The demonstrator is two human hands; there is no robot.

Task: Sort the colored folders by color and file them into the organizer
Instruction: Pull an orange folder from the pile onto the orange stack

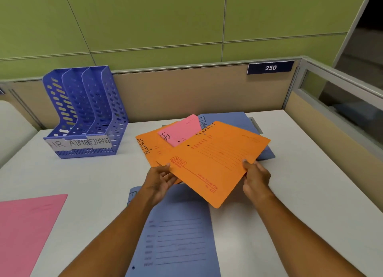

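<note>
Where green wall meets partition, white desk [290,173].

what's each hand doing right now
Left hand: closed on the left edge of the top orange folder.
Right hand: closed on the same folder's right edge.

Even bright light, soft shadows, slight blur, wide-angle edge bending
</note>
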